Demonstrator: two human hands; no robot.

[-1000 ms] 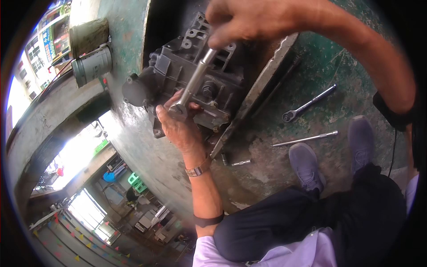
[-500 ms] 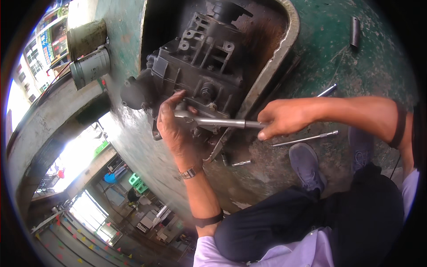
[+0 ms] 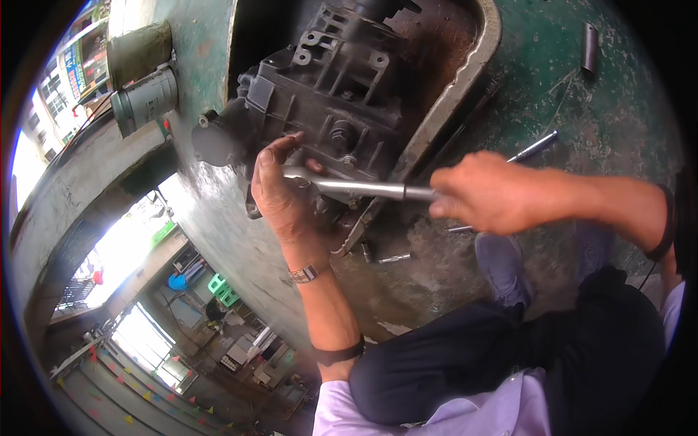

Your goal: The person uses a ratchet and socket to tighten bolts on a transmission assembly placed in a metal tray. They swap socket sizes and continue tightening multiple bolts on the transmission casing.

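Observation:
A long-handled ratchet wrench (image 3: 363,188) lies across the near side of a dark cast-metal gearbox (image 3: 309,105). Around the wrench's head curl the fingers of my left hand (image 3: 280,189), close against the housing; what the head sits on is hidden. My right hand (image 3: 481,190), slightly blurred, is closed round the far right end of the handle. Beyond the wrench, a round bolt-like fitting (image 3: 340,132) stands out of the housing. The gearbox rests within a metal tray (image 3: 429,127) with a thick, worn rim.
A chrome bar (image 3: 534,145) lies behind my right hand, and another rod (image 3: 459,229) is mostly covered by it. A short chrome piece (image 3: 395,259) sits below the tray. A dark tube (image 3: 589,47) lies far right. My shoe (image 3: 502,265) is near. Buckets (image 3: 145,98) stand left.
My right hand and forearm have shifted slightly nearer me with the handle's end, now covering most of the rod. My left hand keeps its place on the wrench head. The view has moved slightly.

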